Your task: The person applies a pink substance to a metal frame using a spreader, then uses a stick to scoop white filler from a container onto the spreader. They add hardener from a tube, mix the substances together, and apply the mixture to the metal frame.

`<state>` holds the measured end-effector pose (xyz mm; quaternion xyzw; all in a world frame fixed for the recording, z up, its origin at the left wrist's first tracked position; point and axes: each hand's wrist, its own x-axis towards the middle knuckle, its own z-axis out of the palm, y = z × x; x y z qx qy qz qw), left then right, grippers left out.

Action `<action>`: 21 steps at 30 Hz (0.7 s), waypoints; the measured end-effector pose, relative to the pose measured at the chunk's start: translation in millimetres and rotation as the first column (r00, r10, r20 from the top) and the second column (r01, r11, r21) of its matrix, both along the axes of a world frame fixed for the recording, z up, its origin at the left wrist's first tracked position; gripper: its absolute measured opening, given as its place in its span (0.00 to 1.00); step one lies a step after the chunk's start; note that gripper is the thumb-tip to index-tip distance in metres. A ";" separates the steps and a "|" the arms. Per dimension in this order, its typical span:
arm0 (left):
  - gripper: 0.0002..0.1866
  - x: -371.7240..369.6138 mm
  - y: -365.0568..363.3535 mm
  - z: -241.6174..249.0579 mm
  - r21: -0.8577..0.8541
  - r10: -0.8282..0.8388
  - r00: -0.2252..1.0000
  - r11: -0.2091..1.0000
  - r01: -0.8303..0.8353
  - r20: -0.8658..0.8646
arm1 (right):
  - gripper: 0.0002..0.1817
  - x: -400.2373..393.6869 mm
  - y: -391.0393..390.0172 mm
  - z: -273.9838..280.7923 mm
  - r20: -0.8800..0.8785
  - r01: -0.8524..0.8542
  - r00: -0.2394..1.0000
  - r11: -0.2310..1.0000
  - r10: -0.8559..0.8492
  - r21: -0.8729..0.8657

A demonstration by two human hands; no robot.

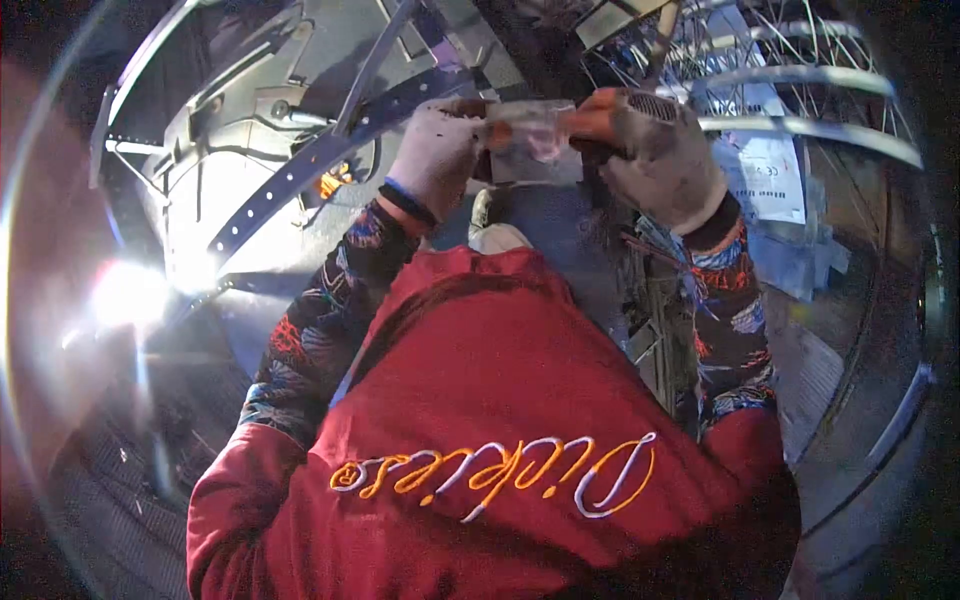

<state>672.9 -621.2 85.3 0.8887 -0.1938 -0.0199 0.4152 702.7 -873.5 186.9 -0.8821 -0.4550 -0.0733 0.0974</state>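
Both my hands wear pale work gloves with orange fingertips. My left hand (435,150) and my right hand (655,150) pinch the two ends of a small clear plastic bag (530,140) held up between them, with something pinkish inside. Just left of my left hand a dark blue wheel rim (330,150) with a row of spoke holes runs diagonally. My patterned sleeves and red shirt fill the lower half of the view.
A grey metal machine frame (220,130) stands at the upper left. Spoked bicycle wheels (790,70) are stacked at the upper right, with a white paper label (775,175) below them. A bright light glare (125,295) sits at the left. Dark matting covers the floor.
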 end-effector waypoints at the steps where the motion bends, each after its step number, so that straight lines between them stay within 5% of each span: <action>1: 0.09 0.8 -2.1 -11.8 0.016 -0.021 0.995 1.000 0.020 0.095 | 0.18 6.9 -11.5 0.9 -0.063 -0.067 0.996 0.996 0.070 0.051; 3: 0.09 3.6 -9.5 -24.5 0.034 -0.041 0.981 0.999 0.035 0.190 | 0.19 11.2 -21.9 1.8 -0.122 -0.132 0.982 0.986 0.145 0.106; 5: 0.10 5.6 -16.1 -23.1 -0.362 -0.004 0.983 0.930 -0.064 -0.186 | 0.22 5.2 -24.4 1.9 -0.113 -0.087 0.989 0.990 0.099 0.108; 6: 0.10 5.4 -17.7 -14.8 -0.360 -0.008 0.984 0.931 -0.058 -0.180 | 0.24 0.1 -24.1 5.3 -0.106 -0.054 0.992 0.993 0.066 0.107; 8: 0.09 5.0 -21.8 2.9 0.168 -0.120 0.924 0.984 0.062 0.364 | 0.24 -3.0 -24.5 24.3 -0.031 -0.059 0.998 0.996 0.062 0.074; 9: 0.09 7.8 -23.5 1.2 0.168 -0.112 0.922 0.984 0.052 0.371 | 0.24 -3.1 -23.9 33.4 -0.112 0.028 0.994 0.994 -0.016 0.108; 10: 0.09 5.6 -26.3 -2.3 -0.036 -0.033 0.985 0.999 0.040 0.171 | 0.24 -7.2 -23.8 37.6 -0.208 0.127 0.973 0.983 -0.098 0.133; 11: 0.09 2.8 -29.8 -0.6 -0.231 0.009 0.999 0.973 -0.021 -0.053 | 0.23 -2.3 -28.3 36.7 -0.210 0.028 0.978 0.987 0.007 0.161; 15: 0.09 10.8 -36.6 -6.4 -0.063 0.036 0.966 0.998 -0.021 0.256 | 0.19 1.0 -27.0 28.7 -0.114 0.081 0.991 0.986 -0.065 0.142; 17: 0.19 17.3 -33.9 -52.2 -0.568 0.032 0.958 0.799 -0.195 -0.284 | 0.17 -0.3 -18.8 27.3 -0.086 0.083 0.994 0.990 -0.073 0.118; 18: 0.19 12.5 -37.1 -28.7 -0.568 0.031 0.959 0.800 -0.193 -0.282 | 0.15 -1.9 -15.6 28.2 -0.055 0.096 0.994 0.991 -0.091 0.093; 20: 0.17 4.3 -50.2 19.1 -0.666 -0.060 0.699 0.368 -0.649 -0.713 | 0.13 -5.8 -11.7 36.6 -0.009 0.114 0.993 0.989 -0.114 0.094; 21: 0.18 0.3 -47.0 24.3 -0.714 -0.071 0.737 0.326 -0.619 -0.672 | 0.11 -7.4 -8.8 40.3 0.028 0.110 0.993 0.989 -0.113 0.097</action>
